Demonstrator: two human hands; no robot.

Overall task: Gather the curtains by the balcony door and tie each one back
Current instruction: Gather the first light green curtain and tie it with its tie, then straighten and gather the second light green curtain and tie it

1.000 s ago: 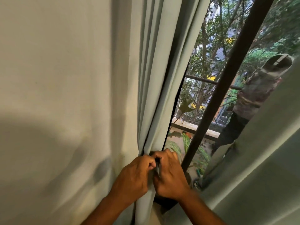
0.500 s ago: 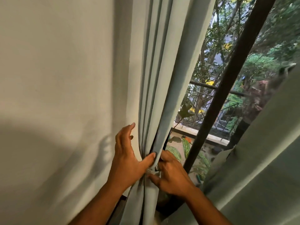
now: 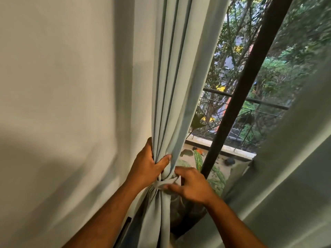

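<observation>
Nearest: two bare forearms are raised from below toward the bunched cloth. The left hand [image 3: 146, 169] is wrapped round the pale grey-green fabric curtain on the left [image 3: 172, 104], thumb across the front of the folds, so that the pleats are kept squeezed into one narrow bundle above the waist. The grip of the left hand is clenched on the curtain.

Just beside it, the right hand [image 3: 189, 187] is laid against the narrow band of matching pale fabric, the tie-back [image 3: 163, 183], which is already seen wrapped round the bundle. The band is pinched between thumb and fingertips, probably to snug or seat it; whether it is fastened cannot be told.

Below the band the cloth flares out loose and hangs down.

Left of the bundle: the plain cream wall [image 3: 62, 104], touching or nearly touching the cloth, so little room is left on that side. Right of it, open room is given by the gap before the dark slanted door frame bar [image 3: 238, 104].

Near right: a second pale grey-green curtain [image 3: 286, 176], hanging slack and not tied, judged the remaining part of the task.

Farthest: the black metal balcony railing [image 3: 250, 102], potted leaves and trees.
</observation>
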